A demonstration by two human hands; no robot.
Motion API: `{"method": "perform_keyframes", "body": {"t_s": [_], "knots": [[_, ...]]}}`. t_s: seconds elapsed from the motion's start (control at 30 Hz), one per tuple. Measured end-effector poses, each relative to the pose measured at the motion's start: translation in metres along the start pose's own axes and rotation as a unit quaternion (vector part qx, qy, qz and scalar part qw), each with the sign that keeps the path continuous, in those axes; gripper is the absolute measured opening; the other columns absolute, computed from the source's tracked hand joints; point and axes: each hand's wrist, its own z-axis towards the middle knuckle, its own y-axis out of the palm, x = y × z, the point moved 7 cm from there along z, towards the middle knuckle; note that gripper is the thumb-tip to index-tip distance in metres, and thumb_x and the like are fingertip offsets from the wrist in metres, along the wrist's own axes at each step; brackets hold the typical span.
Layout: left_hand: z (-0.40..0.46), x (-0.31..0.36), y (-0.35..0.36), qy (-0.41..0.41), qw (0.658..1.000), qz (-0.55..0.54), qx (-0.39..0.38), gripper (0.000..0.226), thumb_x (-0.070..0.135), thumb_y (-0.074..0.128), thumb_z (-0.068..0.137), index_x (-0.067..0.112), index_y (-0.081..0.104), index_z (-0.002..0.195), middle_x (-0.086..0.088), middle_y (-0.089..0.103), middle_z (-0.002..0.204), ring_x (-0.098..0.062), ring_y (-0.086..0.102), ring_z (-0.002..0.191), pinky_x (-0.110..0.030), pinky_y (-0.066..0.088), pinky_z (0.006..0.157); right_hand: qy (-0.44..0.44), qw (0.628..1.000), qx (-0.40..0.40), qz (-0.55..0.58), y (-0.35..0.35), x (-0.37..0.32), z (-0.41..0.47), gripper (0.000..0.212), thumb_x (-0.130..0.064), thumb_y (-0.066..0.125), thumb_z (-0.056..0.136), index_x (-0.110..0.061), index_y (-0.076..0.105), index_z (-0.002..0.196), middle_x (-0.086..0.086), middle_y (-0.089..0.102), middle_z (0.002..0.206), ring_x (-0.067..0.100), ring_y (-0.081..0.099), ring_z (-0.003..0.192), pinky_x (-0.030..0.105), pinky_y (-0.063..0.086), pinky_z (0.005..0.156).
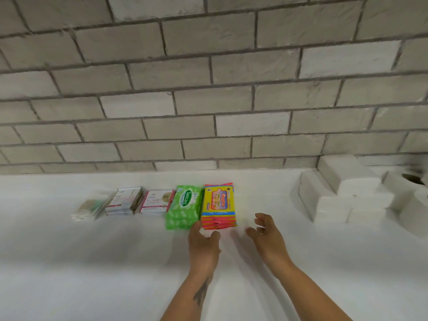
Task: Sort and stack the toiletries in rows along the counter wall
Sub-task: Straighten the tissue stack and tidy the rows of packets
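Five short stacks of toiletries stand in one row on the white counter (pixel 69 251), set a little out from the brick wall (pixel 208 89) at twelve o'clock. Going left to right: clear sachets (pixel 89 206) at about ten o'clock, silver-edged sachets (pixel 125 201) touching them, a pink-and-white Dove stack (pixel 157 201), the green Sanicare wipes (pixel 184 207), and the yellow Giggles wipes (pixel 218 206) at roughly twelve o'clock from the hands. The left hand (pixel 202 247) sits just below the seam between green and yellow packs, fingers loosely bent and grasping nothing, its fingertip touching or almost touching the green pack's corner; I cannot tell which. The right hand (pixel 266 237) hovers at four o'clock of the yellow stack, fingers relaxed and spread, empty. White folded paper towels (pixel 342 195) and toilet rolls (pixel 407 188) are piled at two o'clock. I judge the step to be squaring up the wipes stacks; the next move likely calls for a gentle two-sided nudge so the slippery packs stay aligned.
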Motion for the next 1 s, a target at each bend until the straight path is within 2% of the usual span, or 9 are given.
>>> {"method": "perform_keyframes", "body": {"t_s": [0.07, 0.13, 0.2, 0.3, 0.4, 0.5, 0.7, 0.83, 1.0], "knots": [[0.006, -0.01, -0.002, -0.031, 0.999, -0.016, -0.021, 0.054, 0.002, 0.054, 0.084, 0.019, 0.041, 0.133, 0.001, 0.047, 0.119, -0.014, 0.054, 0.085, -0.024, 0.048, 0.054, 0.016, 1.0, -0.001, 0.005, 0.01, -0.001, 0.004, 0.048, -0.02, 0.063, 0.088, -0.016, 0.043, 0.132, 0.001, 0.051, 0.129, 0.018, 0.051, 0.115, 0.022, 0.033, 0.084], [0.011, -0.014, 0.0, -0.046, 0.997, -0.021, -0.05, 0.045, 0.0, 0.054, 0.083, 0.024, 0.044, 0.119, 0.003, 0.051, 0.102, -0.013, 0.053, 0.078, -0.022, 0.047, 0.052, 0.029, 1.0, -0.002, 0.008, 0.018, -0.001, 0.01, 0.05, -0.023, 0.062, 0.088, -0.015, 0.042, 0.134, 0.002, 0.05, 0.133, 0.018, 0.05, 0.118, 0.023, 0.033, 0.085], [0.015, -0.016, 0.004, -0.056, 0.995, -0.021, -0.079, 0.043, -0.003, 0.053, 0.081, 0.025, 0.049, 0.114, 0.003, 0.052, 0.092, -0.013, 0.052, 0.074, -0.021, 0.047, 0.048, 0.04, 0.999, -0.005, 0.008, 0.025, -0.003, 0.016, 0.051, -0.025, 0.06, 0.089, -0.016, 0.041, 0.135, 0.002, 0.049, 0.134, 0.018, 0.049, 0.118, 0.024, 0.033, 0.086], [0.019, -0.018, 0.008, -0.06, 0.993, -0.022, -0.102, 0.046, -0.004, 0.053, 0.079, 0.024, 0.052, 0.115, -0.006, 0.056, 0.102, -0.013, 0.054, 0.077, -0.019, 0.048, 0.047, 0.047, 0.999, -0.014, 0.013, 0.036, -0.003, 0.025, 0.05, -0.026, 0.058, 0.09, -0.015, 0.041, 0.136, 0.002, 0.051, 0.129, 0.015, 0.048, 0.108, 0.025, 0.034, 0.086], [0.021, -0.017, 0.009, -0.052, 0.994, -0.026, -0.089, 0.046, -0.004, 0.052, 0.078, 0.025, 0.053, 0.114, -0.005, 0.057, 0.1, -0.014, 0.055, 0.077, -0.02, 0.047, 0.046, 0.046, 0.998, -0.026, 0.029, 0.046, -0.007, 0.032, 0.043, -0.024, 0.057, 0.092, -0.014, 0.045, 0.132, -0.004, 0.052, 0.108, 0.014, 0.049, 0.097, 0.025, 0.035, 0.083], [0.024, -0.016, 0.013, -0.043, 0.994, -0.034, -0.091, 0.046, -0.005, 0.053, 0.078, 0.024, 0.054, 0.114, -0.005, 0.059, 0.097, -0.014, 0.057, 0.075, -0.018, 0.047, 0.045, 0.049, 0.997, -0.028, 0.043, 0.054, -0.01, 0.041, 0.045, -0.025, 0.057, 0.092, -0.015, 0.044, 0.134, 0.0, 0.054, 0.114, 0.015, 0.051, 0.098, 0.027, 0.037, 0.084], [0.029, -0.013, 0.018, -0.026, 0.993, -0.054, -0.103, 0.046, -0.01, 0.054, 0.074, 0.021, 0.06, 0.108, -0.007, 0.066, 0.09, -0.012, 0.062, 0.07, -0.02, 0.048, 0.047, 0.033, 0.998, -0.04, 0.037, 0.065, -0.011, 0.049, 0.016, -0.023, 0.058, 0.09, -0.021, 0.061, 0.106, -0.003, 0.067, 0.096, 0.015, 0.063, 0.089, 0.031, 0.05, 0.083], [0.029, -0.016, 0.02, -0.035, 0.992, -0.041, -0.11, 0.05, 0.004, 0.059, 0.061, 0.02, 0.059, 0.109, -0.008, 0.066, 0.087, -0.011, 0.062, 0.066, -0.018, 0.048, 0.047, 0.025, 0.999, -0.037, 0.0, 0.064, -0.01, 0.048, 0.022, -0.017, 0.056, 0.089, -0.023, 0.062, 0.109, -0.002, 0.068, 0.101, 0.016, 0.063, 0.092, 0.031, 0.049, 0.082], [0.018, -0.016, 0.027, -0.028, 0.99, -0.024, -0.134, 0.042, 0.013, 0.055, 0.056, 0.027, 0.057, 0.096, -0.001, 0.064, 0.073, -0.013, 0.062, 0.063, -0.017, 0.049, 0.047, 0.021, 0.999, -0.031, -0.023, 0.05, -0.003, 0.042, 0.022, -0.018, 0.055, 0.089, -0.025, 0.062, 0.11, -0.004, 0.068, 0.102, 0.015, 0.063, 0.093, 0.033, 0.05, 0.085]]}}
